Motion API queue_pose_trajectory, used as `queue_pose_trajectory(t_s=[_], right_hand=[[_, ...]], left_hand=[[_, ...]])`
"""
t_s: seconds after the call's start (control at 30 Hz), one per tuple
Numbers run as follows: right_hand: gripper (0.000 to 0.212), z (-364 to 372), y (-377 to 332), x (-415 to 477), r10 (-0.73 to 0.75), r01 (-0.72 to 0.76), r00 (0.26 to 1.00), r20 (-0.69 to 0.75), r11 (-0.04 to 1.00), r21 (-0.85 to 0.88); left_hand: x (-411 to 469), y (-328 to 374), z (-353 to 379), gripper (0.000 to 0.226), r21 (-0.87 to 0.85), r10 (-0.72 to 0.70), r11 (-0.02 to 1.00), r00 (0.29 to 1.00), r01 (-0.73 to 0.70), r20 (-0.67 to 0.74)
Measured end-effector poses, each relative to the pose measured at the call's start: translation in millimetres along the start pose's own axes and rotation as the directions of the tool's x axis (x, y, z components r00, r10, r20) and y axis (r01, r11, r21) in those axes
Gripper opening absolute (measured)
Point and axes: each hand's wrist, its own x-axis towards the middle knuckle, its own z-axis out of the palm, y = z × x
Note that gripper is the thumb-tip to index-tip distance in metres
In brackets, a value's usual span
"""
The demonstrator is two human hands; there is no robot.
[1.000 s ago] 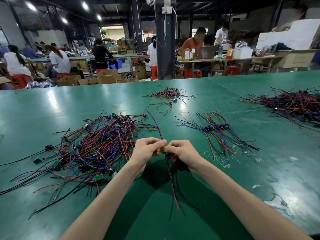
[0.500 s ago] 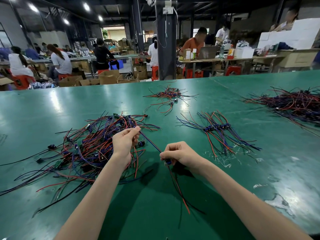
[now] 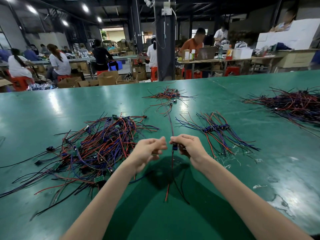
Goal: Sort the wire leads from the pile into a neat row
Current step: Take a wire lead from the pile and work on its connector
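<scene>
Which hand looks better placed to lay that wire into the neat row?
The right hand. It pinches the wire lead by its blue connector, and the neat row lies on its side. The left hand seems to hold nothing and sits nearer the pile.

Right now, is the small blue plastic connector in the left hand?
No, the right hand pinches the small blue plastic connector; the left hand is beside it.

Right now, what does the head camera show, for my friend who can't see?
The right hand pinches one wire lead over a green table; the left hand hovers beside it. A tangled pile lies left, a neat row right.
</scene>
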Motion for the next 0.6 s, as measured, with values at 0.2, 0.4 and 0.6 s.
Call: queue_pose_trajectory(t_s=[0.2,0.4,0.6], right_hand=[[0.024,-5.6,-1.3,4.0,-0.003,0.007,0.998,-0.060,0.998,0.068],[0.029,-4.2,-0.9,4.7,0.155,-0.159,0.986,0.054,0.984,0.078],[0.013,-2.8,0.6,2.1,0.305,-0.326,0.923,0.234,0.944,0.058]], left_hand=[[-10.3,-14.2,24.4,0.012,0.117,0.088,0.988,0.986,-0.104,0.141],[-9.6,-13.6,26.4,0.014,0.056,0.131,0.990,0.991,-0.133,0.029],[-5.8,-12.6,21.9,0.008,-0.104,0.058,0.993,0.998,-0.060,-0.028]])
